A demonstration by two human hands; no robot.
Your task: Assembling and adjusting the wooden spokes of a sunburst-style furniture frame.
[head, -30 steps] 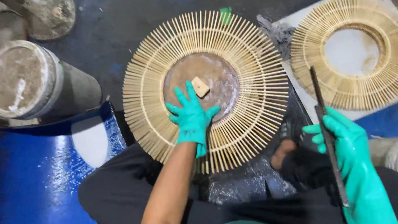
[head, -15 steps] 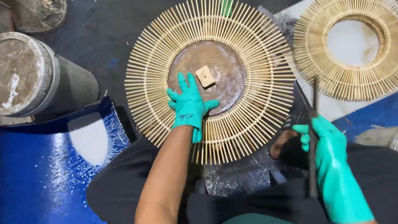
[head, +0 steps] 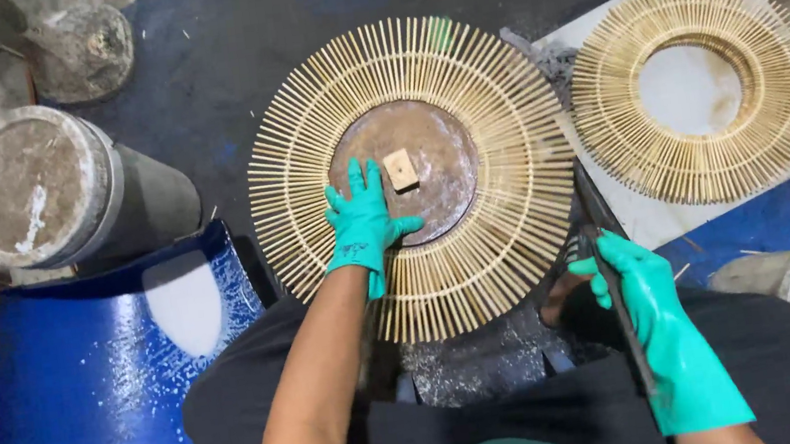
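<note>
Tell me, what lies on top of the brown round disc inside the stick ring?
A small wooden block lies on the brown disc, and the gloved left hand presses its edge. What lies beneath the disc is covered.

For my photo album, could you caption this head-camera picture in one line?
Left gloved hand presses a round ring of radiating bamboo sticks; right gloved hand holds a thin dark blade.
</note>
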